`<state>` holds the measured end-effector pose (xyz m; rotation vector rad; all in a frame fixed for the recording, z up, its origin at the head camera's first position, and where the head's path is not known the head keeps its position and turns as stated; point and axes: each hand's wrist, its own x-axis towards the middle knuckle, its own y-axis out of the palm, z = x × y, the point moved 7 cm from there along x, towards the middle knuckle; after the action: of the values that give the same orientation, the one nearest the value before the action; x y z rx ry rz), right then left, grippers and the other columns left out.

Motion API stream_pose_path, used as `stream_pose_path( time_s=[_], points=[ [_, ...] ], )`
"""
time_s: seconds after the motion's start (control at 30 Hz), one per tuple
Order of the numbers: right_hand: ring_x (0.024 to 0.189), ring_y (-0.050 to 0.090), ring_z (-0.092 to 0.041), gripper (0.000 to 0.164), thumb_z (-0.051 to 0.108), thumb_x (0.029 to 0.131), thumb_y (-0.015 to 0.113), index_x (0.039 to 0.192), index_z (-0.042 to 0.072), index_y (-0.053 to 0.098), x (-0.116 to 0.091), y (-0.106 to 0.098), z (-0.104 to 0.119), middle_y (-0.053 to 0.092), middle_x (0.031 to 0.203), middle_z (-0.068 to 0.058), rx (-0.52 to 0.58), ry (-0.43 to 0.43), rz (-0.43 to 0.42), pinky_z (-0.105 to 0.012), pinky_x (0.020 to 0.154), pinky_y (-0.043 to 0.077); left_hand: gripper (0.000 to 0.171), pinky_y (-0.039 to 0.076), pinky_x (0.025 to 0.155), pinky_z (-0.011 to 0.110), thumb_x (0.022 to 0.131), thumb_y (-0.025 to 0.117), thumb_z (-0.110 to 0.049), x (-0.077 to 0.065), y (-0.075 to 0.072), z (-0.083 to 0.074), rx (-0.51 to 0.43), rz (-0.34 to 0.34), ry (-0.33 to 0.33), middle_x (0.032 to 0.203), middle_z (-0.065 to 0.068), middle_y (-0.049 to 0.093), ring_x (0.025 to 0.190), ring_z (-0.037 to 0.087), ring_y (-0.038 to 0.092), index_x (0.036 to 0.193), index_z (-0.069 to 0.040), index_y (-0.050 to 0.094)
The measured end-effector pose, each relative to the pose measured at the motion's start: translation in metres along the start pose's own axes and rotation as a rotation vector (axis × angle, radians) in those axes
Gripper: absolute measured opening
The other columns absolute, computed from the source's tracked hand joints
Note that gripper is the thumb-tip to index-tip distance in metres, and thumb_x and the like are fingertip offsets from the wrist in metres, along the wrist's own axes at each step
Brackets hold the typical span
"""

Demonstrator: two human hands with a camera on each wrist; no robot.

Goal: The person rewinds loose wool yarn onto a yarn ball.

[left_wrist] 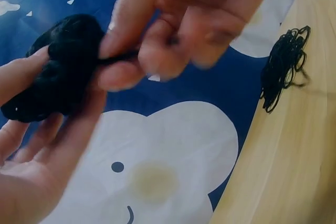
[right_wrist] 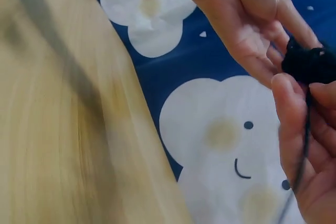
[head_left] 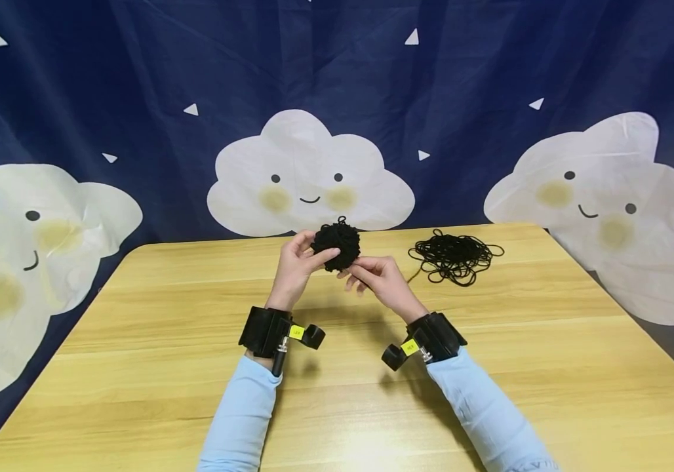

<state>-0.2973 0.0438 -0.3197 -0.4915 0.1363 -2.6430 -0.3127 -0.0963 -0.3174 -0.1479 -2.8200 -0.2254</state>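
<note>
The fingers of my left hand were curled round the ball of black yarn, the thumb laid across its near side, the grasp only as wide as the ball. The thumb and forefinger of my right hand were closed together, pinching a yarn strand just beside the ball's underside; the other fingers were bent loosely, partly blurred in the left wrist view. I had the ball up in the air above the far part of the table, a small loop standing from its top.

To the right of my hands, a loose yarn heap lay on the pale wooden surface, the strand trailing toward it. Behind the table hung a navy backdrop with smiling white clouds and small white triangles.

I counted one ball, one heap, one table, three clouds, two black wrist straps, two yellow tags and two light blue sleeves.
</note>
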Motion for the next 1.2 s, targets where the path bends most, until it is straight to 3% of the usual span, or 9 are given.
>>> stream_pose_path(
  time_s=[0.1,0.13,0.2,0.37,0.5,0.6,0.73,0.9,1.2],
  points=[
    [0.053,0.050,-0.013,0.020,0.007,0.091,0.051,0.090,-0.007,0.065,-0.003,0.003,0.007,0.062,0.072,-0.005,-0.078,-0.004,0.016,-0.020,0.045,0.038,0.025,0.050,0.063,0.023,0.079,0.067,-0.009,0.000,-0.003,0.002,-0.008,-0.025,-0.034,0.114,0.003,0.045,0.083,0.011,0.055,0.095,-0.009,0.048],
    [0.052,0.047,-0.013,0.018,0.007,0.090,0.051,0.089,-0.005,0.065,-0.003,0.004,0.010,0.061,0.071,-0.004,-0.104,-0.010,0.022,-0.020,0.045,0.036,0.026,0.050,0.061,0.023,0.080,0.066,-0.006,-0.007,-0.001,-0.010,0.021,-0.044,-0.060,0.116,0.004,0.043,0.083,0.013,0.055,0.095,-0.008,0.045],
    [0.051,0.044,-0.015,0.016,0.005,0.089,0.053,0.091,-0.005,0.066,-0.005,0.006,0.016,0.061,0.071,-0.005,-0.144,-0.010,0.039,-0.020,0.045,0.035,0.027,0.052,0.061,0.025,0.081,0.063,-0.003,-0.007,-0.001,-0.010,0.033,-0.041,-0.087,0.121,0.012,0.043,0.086,0.022,0.057,0.099,-0.005,0.042],
    [0.054,0.052,-0.018,0.014,0.002,0.087,0.055,0.093,-0.005,0.065,-0.012,0.007,0.039,0.065,0.078,-0.013,-0.241,-0.013,0.042,-0.019,0.045,0.034,0.039,0.053,0.073,0.038,0.083,0.063,-0.009,-0.008,0.001,-0.012,0.111,0.011,-0.107,0.128,0.021,0.041,0.108,0.037,0.049,0.114,-0.007,0.040],
    [0.055,0.056,-0.013,0.014,0.001,0.086,0.055,0.095,-0.005,0.065,-0.015,0.002,0.053,0.065,0.081,-0.017,-0.260,-0.025,-0.002,-0.017,0.044,0.033,0.049,0.048,0.084,0.041,0.083,0.062,-0.010,-0.009,0.003,-0.016,0.183,0.042,-0.048,0.126,0.018,0.048,0.109,0.032,0.050,0.128,-0.012,0.041],
    [0.054,0.054,-0.009,0.014,0.001,0.086,0.056,0.096,-0.005,0.064,-0.016,0.001,0.060,0.065,0.076,-0.018,-0.259,-0.033,-0.003,-0.018,0.044,0.035,0.045,0.046,0.084,0.036,0.083,0.062,-0.009,-0.009,0.004,-0.018,0.258,0.071,0.009,0.121,0.013,0.054,0.107,0.024,0.052,0.126,-0.010,0.048],
    [0.052,0.053,-0.009,0.015,0.002,0.086,0.056,0.098,-0.003,0.063,-0.014,0.000,0.064,0.064,0.072,-0.017,-0.247,-0.036,0.002,-0.019,0.045,0.035,0.040,0.049,0.079,0.033,0.084,0.061,-0.006,-0.009,0.013,-0.018,0.280,0.174,0.038,0.116,0.015,0.057,0.100,0.026,0.056,0.123,-0.004,0.051],
    [0.049,0.050,-0.010,0.015,0.002,0.086,0.056,0.098,-0.004,0.063,-0.011,-0.005,0.070,0.059,0.064,-0.021,-0.232,-0.050,-0.046,-0.019,0.044,0.032,0.039,0.051,0.074,0.029,0.084,0.060,-0.004,-0.011,0.023,-0.016,0.288,0.278,0.023,0.109,0.017,0.059,0.096,0.024,0.059,0.122,-0.002,0.052],
    [0.047,0.048,-0.017,0.013,0.001,0.085,0.057,0.094,-0.007,0.063,-0.007,-0.012,0.071,0.053,0.057,-0.023,-0.212,-0.074,-0.087,-0.021,0.042,0.034,0.033,0.051,0.076,0.032,0.086,0.060,-0.017,-0.017,0.032,-0.017,0.274,0.355,-0.063,0.111,0.009,0.060,0.095,0.018,0.060,0.118,-0.008,0.057]
  ],
)
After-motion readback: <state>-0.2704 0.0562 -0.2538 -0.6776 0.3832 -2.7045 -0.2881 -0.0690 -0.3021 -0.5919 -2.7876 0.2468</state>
